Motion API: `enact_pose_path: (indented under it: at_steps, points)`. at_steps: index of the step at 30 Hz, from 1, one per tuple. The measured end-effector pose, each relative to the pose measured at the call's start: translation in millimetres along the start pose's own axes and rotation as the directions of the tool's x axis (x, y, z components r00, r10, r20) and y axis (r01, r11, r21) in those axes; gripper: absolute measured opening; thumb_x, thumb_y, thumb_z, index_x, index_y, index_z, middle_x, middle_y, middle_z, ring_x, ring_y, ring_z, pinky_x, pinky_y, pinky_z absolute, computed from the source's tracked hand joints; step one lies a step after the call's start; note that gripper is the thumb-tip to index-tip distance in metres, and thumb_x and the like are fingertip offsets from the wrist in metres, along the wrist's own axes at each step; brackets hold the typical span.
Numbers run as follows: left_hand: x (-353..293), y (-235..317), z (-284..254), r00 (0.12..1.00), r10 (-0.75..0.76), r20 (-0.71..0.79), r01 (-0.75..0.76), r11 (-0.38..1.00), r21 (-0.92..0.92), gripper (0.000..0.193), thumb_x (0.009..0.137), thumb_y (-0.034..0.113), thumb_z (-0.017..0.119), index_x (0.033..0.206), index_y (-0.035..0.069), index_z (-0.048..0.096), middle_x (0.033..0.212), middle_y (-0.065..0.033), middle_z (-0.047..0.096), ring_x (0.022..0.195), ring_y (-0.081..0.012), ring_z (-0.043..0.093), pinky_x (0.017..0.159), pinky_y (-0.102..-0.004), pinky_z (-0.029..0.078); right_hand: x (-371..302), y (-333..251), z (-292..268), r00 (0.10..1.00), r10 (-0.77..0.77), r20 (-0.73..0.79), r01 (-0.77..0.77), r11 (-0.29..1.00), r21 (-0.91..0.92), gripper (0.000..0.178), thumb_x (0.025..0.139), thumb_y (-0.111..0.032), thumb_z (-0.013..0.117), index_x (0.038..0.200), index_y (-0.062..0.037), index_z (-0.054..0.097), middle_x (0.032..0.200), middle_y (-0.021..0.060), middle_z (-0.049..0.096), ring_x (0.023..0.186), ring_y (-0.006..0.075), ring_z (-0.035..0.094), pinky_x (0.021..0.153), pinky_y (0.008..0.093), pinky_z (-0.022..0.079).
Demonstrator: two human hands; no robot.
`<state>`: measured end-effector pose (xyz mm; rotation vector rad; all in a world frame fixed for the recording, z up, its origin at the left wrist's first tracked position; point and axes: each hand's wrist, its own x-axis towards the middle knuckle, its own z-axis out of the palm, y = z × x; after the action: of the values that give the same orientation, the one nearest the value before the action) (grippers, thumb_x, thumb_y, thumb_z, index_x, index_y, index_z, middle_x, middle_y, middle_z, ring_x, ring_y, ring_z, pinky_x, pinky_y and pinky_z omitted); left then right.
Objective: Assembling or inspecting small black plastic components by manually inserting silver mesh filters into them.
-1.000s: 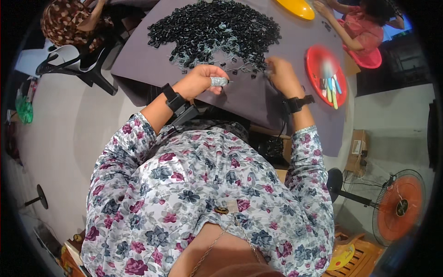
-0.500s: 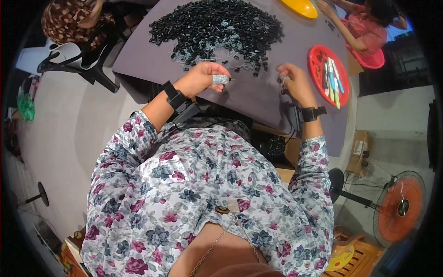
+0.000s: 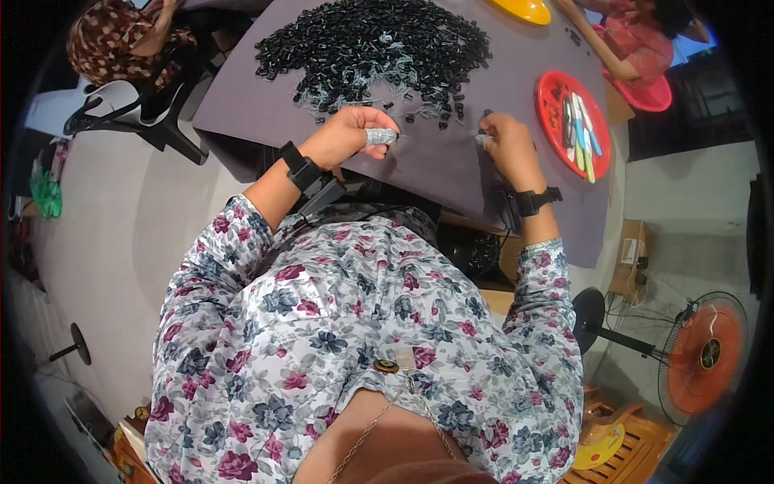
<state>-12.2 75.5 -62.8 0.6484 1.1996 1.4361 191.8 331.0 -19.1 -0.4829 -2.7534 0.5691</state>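
Observation:
My left hand (image 3: 355, 133) is over the near side of the table with its fingers closed in a pinch; silvery wrap covers the thumb. A small black piece (image 3: 396, 139) shows at its fingertips, with a thin pale tip beside it. Apart from it, to the right, my right hand (image 3: 509, 149) has its fingers curled together, also with silvery wrap on the thumb. What those fingers hold, if anything, is too small to make out. Beyond both hands spreads a large pile of small black pieces (image 3: 363, 48), mixed with thin pale slivers (image 3: 363, 85).
On the right of the table (image 3: 435, 177), a red tray (image 3: 551, 133) bears several knives (image 3: 582, 133) and dark bits. A yellow tray (image 3: 528, 10) lies at the far edge. People sit at far left and far right. A chair (image 3: 153, 113) and a fan (image 3: 703, 355) stand nearby.
My right hand has turned slightly, its fingers curling closer together. The left hand keeps its pinch with hardly any movement. The whole view has shifted a little.

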Motion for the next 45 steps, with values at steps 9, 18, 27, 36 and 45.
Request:
enact_pose_path:
  at_steps: [9,18,27,36,45]
  points:
    - [2,-4,-2,1.0,0.017,-0.015,-0.017,0.999,0.028,0.015,0.097,0.007,0.062,0.11,0.003,0.068,0.099,-0.0011,0.071,0.083,-0.0055,0.067,0.077,-0.0225,0.058,2,-28,-6,0.997,0.004,0.078,-0.017,0.986,0.166,0.026,0.081,0.001,0.061,0.106,0.0006,0.068,0.092,0.0113,0.068,0.078,0.0215,0.066,0.069,0.0324,0.051]
    - [-1,0,1,1.0,0.016,0.0,-0.016,1.0,-0.021,0.023,0.094,-0.004,0.053,0.111,0.001,0.067,0.099,-0.0019,0.071,0.084,-0.0067,0.068,0.078,-0.0229,0.059,7,-82,45,0.95,0.02,0.311,-0.278,0.507,0.816,0.018,0.088,0.002,0.062,0.105,0.0049,0.065,0.095,0.0079,0.07,0.076,0.0123,0.069,0.063,0.0247,0.054]
    - [-2,0,2,0.999,0.012,-0.037,-0.013,1.0,-0.025,0.019,0.095,-0.001,0.056,0.109,0.001,0.068,0.097,-0.0039,0.071,0.079,-0.0087,0.067,0.074,-0.0245,0.06,7,-95,48,0.968,0.036,0.25,-0.221,0.6,0.769,0.019,0.085,0.007,0.061,0.104,0.0059,0.066,0.09,0.0086,0.071,0.075,0.014,0.07,0.064,0.0259,0.056]
    - [-2,9,6,0.987,0.093,0.13,-0.095,0.995,0.012,0.035,0.092,-0.001,0.063,0.127,-0.002,0.059,0.095,-0.005,0.071,0.076,-0.0093,0.068,0.069,-0.0233,0.058,7,-92,36,0.946,-0.07,0.316,-0.247,0.473,0.846,0.03,0.082,0.01,0.057,0.111,0.0057,0.067,0.091,0.0089,0.072,0.073,0.0123,0.069,0.064,0.0254,0.056]
    - [-10,22,12,0.991,0.033,0.128,-0.028,0.999,-0.039,0.04,0.092,-0.002,0.062,0.131,-0.001,0.056,0.094,-0.0068,0.072,0.074,-0.0105,0.069,0.069,-0.0227,0.059,-10,-97,40,0.923,-0.07,0.378,-0.312,0.438,0.843,0.032,0.085,0.006,0.061,0.115,0.0012,0.066,0.093,0.0015,0.065,0.079,0.009,0.065,0.064,0.0244,0.055]
